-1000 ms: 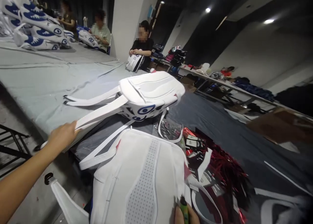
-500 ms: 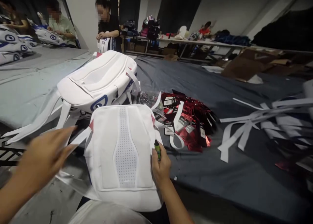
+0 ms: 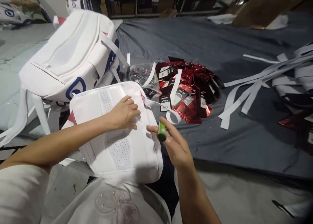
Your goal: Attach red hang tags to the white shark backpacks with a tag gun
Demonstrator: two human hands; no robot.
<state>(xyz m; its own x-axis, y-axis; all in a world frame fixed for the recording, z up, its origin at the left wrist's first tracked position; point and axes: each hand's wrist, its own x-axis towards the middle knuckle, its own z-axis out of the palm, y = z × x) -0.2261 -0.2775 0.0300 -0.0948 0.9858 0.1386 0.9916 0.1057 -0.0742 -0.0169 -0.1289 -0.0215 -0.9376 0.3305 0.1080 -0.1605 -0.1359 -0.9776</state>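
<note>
Left hand: left hand (image 3: 124,113) lies palm down on the near white padded backpack with the perforated mesh centre strip (image 3: 117,132), fingers curled loosely and pressing on the upper right part of its back panel, gripping nothing.
Right hand: right hand (image 3: 174,144) hangs just off the near backpack's right edge, thumb and fingers pinched around a small green cylindrical lighter-like tool (image 3: 161,131); the other fingers stretch forward.
Near backpack: lies back panel up at the near edge of the dark grey cloth-covered table (image 3: 195,44), bottom end toward the person, partly over the table edge.
Green tool: upright in the right hand, just right of the near backpack, not touching it as far as shows.
Second backpack: white backpack with blue eye-shaped print (image 3: 68,60) sits just behind and left of the near backpack, tilted, its white straps hanging down at left.
Tags: heap of shiny red foil hang tags with black and white cards (image 3: 190,87) lies on the cloth to the right of the near backpack's top end; a clear plastic bag (image 3: 140,73) sits between the heap and the second backpack.
Strips: loose white webbing strips (image 3: 256,87) lie far right of the near backpack, well apart from it; one loops over the tags.
Person: pale sleeve and top show at the bottom, below the near backpack.
</note>
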